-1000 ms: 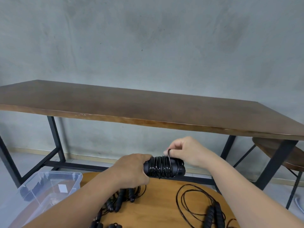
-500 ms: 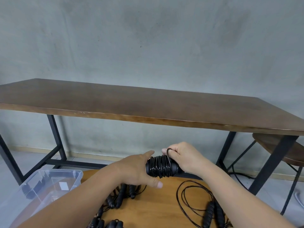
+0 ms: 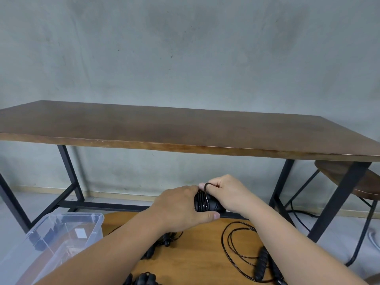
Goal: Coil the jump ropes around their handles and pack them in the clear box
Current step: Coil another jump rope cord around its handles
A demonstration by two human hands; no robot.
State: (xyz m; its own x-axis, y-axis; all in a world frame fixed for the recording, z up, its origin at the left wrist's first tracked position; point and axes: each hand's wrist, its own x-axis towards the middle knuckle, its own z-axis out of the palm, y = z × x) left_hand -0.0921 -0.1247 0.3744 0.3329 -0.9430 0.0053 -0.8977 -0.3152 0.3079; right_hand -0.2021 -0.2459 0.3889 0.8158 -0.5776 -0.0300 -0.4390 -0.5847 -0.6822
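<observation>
The coiled rope (image 3: 205, 202) lies crosswise between both hands, held in the air above the bench (image 3: 197, 245), its long axis running left to right. The left hand (image 3: 181, 206) covers its left end, fingers laid over the top and thumb stretched underneath. The right hand (image 3: 228, 192) holds the right end, fingers curled, with the last loop (image 3: 205, 187) of cord hooked over a fingertip just above the coil. That loop probably has to be tucked under the turns directly below it, so the right hand is the nearer one for the job. The box (image 3: 61, 229) sits down and to the left of the left hand. An uncoiled rope (image 3: 242, 251) lies below the right forearm, more handles (image 3: 150, 253) beneath the left.
</observation>
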